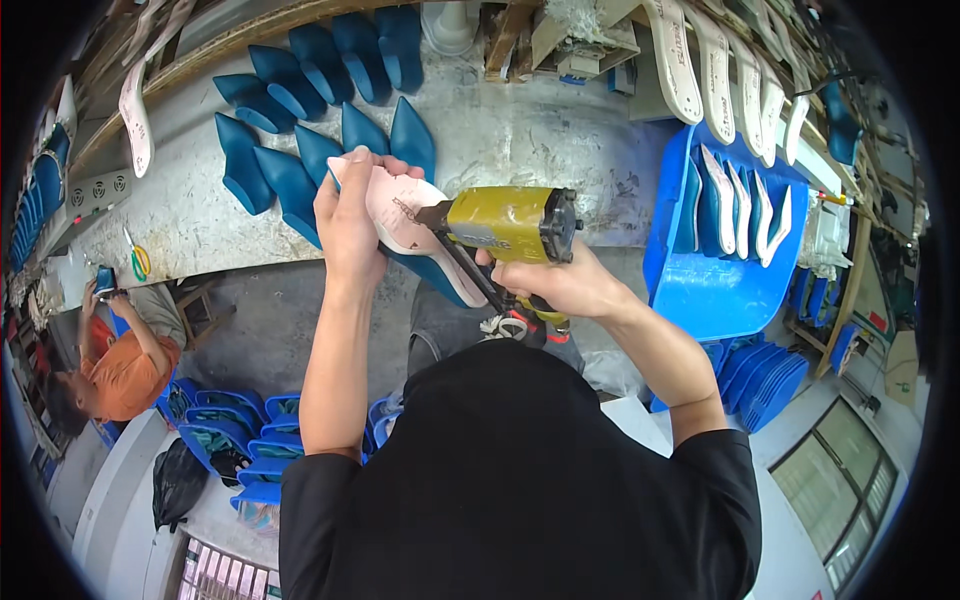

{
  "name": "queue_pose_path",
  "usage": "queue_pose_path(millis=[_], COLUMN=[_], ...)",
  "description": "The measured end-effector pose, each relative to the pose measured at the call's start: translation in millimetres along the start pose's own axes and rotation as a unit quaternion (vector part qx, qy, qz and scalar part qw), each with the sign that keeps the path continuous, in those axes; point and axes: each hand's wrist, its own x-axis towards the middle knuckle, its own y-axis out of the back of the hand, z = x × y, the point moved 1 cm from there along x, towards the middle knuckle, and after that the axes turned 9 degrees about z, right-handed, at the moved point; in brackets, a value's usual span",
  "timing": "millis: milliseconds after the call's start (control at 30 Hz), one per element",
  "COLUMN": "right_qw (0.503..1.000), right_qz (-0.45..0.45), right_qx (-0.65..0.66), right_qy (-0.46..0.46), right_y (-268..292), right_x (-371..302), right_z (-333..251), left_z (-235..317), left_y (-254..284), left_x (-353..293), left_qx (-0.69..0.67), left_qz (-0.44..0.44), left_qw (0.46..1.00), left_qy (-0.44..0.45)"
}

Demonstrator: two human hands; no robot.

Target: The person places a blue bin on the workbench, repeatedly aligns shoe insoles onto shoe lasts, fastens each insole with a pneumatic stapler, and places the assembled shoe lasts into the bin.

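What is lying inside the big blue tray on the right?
Inside the blue tray, several white insoles stand on edge against blue lasts. What lies under them is covered.

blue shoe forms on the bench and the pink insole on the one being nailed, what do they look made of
Blue shoe forms: probably moulded plastic, judging by the even colour and smooth, faintly glossy surface. Pink insole, held by the left hand: looks like matte fibreboard, thin and flat-edged, though that is unsure. Yellow nail gun in the right hand: painted metal body, apparently.

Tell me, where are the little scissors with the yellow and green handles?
The scissors lie at the left side of the head view, on the grey workbench, left of the blue shoe forms and just below a wall socket.
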Motion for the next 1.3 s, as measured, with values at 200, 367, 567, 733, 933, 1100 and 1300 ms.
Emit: queue_pose_path(millis=[200, 367, 567, 733, 933, 1100, 1300], right_qw=[0.996, 0.932, 0.740, 0.876, 0.953, 0.863, 0.769], right_qz=[0.077, 0.323, 0.495, 0.401, 0.255, 0.469, 0.630], right_qx=[-0.014, -0.161, -0.442, -0.221, -0.111, 0.070, -0.068], right_qy=[0.036, -0.045, 0.111, 0.155, 0.118, 0.175, 0.085], right_y=[6, 118, 169, 160, 161, 285, 386], right_x=[18, 129, 197, 110, -102, -177, -82], right_z=[10, 85, 207, 173, 103, 150, 262], left_z=[2, 17, 0, -64, -170, -211, -264], left_y=[21, 40, 18, -15, -189, -313, -317], left_x=[14, 17, 18, 29, -31, -93, -137], left_qx=[-0.006, -0.103, -0.101, -0.112, -0.089, -0.100, 0.088], left_qz=[0.000, -0.054, -0.065, 0.027, -0.045, -0.216, -0.236], left_qw=[1.000, 0.993, 0.991, 0.989, 0.963, 0.903, 0.909], left_qy=[0.015, 0.024, 0.052, 0.091, 0.250, 0.357, 0.334])
